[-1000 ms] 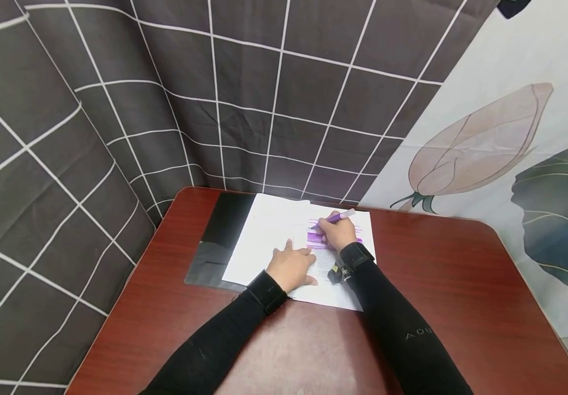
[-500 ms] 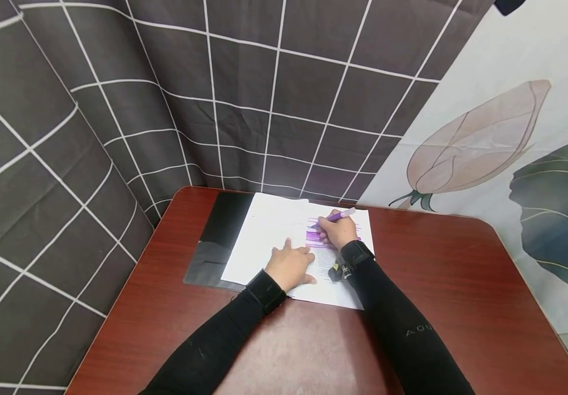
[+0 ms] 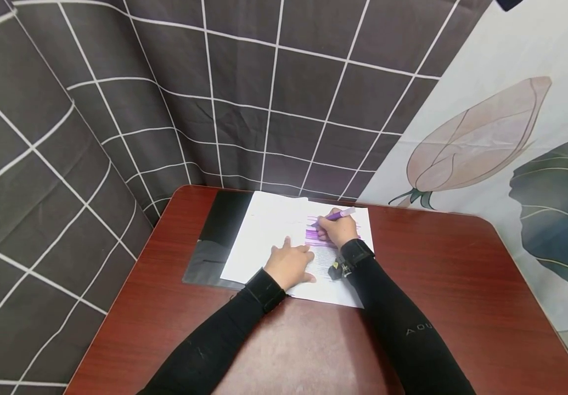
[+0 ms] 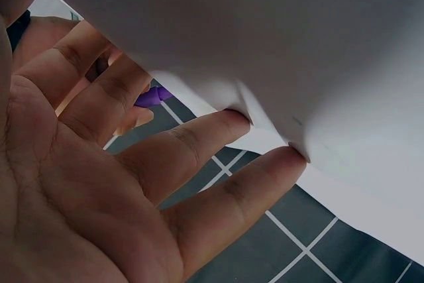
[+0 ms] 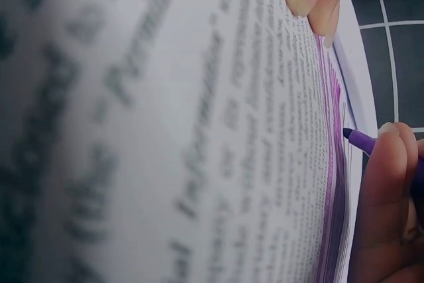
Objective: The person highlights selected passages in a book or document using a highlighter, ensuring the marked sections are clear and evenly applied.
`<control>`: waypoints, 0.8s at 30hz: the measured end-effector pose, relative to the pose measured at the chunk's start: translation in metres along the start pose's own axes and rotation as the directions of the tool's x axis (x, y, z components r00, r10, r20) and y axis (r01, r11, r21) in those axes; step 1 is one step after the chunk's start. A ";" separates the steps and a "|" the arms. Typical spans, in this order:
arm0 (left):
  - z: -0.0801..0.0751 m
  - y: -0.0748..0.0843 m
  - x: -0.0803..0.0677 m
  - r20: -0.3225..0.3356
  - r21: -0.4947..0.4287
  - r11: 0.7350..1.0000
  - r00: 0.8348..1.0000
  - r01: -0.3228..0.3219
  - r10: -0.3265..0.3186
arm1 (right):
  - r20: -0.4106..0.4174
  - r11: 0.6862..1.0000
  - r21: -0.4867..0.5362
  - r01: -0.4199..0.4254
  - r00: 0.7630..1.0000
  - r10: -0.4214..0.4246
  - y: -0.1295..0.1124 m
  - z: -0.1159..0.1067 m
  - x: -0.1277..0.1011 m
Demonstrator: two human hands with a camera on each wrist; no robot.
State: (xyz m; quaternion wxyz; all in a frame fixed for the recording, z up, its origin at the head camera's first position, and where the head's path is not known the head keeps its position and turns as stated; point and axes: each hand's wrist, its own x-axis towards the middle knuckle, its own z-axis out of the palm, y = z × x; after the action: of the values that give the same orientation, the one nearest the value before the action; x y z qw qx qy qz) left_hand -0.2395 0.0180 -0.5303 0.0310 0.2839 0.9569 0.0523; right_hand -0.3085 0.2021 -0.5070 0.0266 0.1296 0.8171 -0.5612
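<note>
A printed white sheet (image 3: pixel 269 230) lies on a dark red table (image 3: pixel 437 285); purple streaks cover its upper right lines of text (image 5: pixel 329 183). My right hand (image 3: pixel 335 230) grips a purple highlighter (image 3: pixel 337 215) with the tip (image 5: pixel 348 134) down on the page. My left hand (image 3: pixel 291 264) lies flat on the sheet just left of the right hand, fingers straight, their fingertips (image 4: pixel 291 157) pressing the paper (image 4: pixel 318 64). The purple pen (image 4: pixel 151 97) shows past the left fingers.
A black folder or mat (image 3: pixel 217 241) lies under the sheet's left side. Dark checked cloth (image 3: pixel 165 99) hangs behind and left of the table. A pale cloth with a flower print (image 3: pixel 486 131) hangs at the right. Bare tabletop lies to the right and front.
Both hands stay where they were on the sheet; the view has shifted slightly.
</note>
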 end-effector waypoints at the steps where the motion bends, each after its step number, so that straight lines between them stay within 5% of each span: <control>1: -0.001 0.000 -0.001 0.002 0.001 1.000 1.000 0.001 -0.001 | 0.001 1.000 0.006 -0.003 1.000 0.003 0.000 0.000 0.000; 14: 0.020 -0.007 0.013 0.018 -0.006 1.000 1.000 0.005 -0.005 | 0.003 1.000 0.001 -0.004 1.000 0.004 0.003 -0.004 0.001; 24: -0.004 0.001 -0.001 0.018 0.004 1.000 1.000 0.001 -0.001 | -0.009 1.000 -0.014 -0.001 1.000 0.001 0.003 -0.006 -0.002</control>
State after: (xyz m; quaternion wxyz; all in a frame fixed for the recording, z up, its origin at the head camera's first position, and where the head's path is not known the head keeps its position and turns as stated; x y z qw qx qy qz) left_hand -0.2389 0.0180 -0.5264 0.0391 0.2839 0.9568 0.0479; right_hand -0.3055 0.2086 -0.5069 0.0241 0.1326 0.8209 -0.5549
